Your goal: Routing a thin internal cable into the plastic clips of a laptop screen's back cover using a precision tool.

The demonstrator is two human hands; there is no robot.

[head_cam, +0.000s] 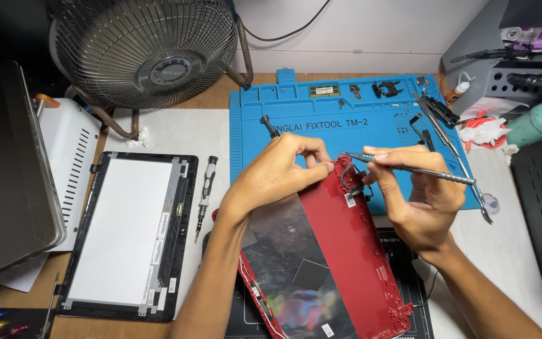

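At the far left of the frame a closed grey laptop [7, 169] lies out of the way, and just right of it, in the lower left, we have a bare display panel in its black bezel [127, 235] laid flat and face up, probably so its surface stays safe while we work elsewhere. Above it a metal desk fan [145, 47] stands in the upper left. A small screwdriver [205, 194] rests just beside the panel, within easy reach. In the centre our left hand [277, 176] pinches the top corner of the red laptop lid [352, 251], fingers closed firmly on its edge, seemingly to brace it so the corner cannot shift; the lid lies tilted across the lower middle of the frame, foil-lined inner side up, its upper corner over the blue repair mat [271, 144]. Our right hand [418, 201] grips a slim metal pry tool [421, 171] between thumb and fingertips, held almost level with its tip at the hinge area of that corner. In the upper right, spare tools and small parts sit on the mat, tweezers [450, 141] among them, and a green bottle [537, 124] lies near the right edge.
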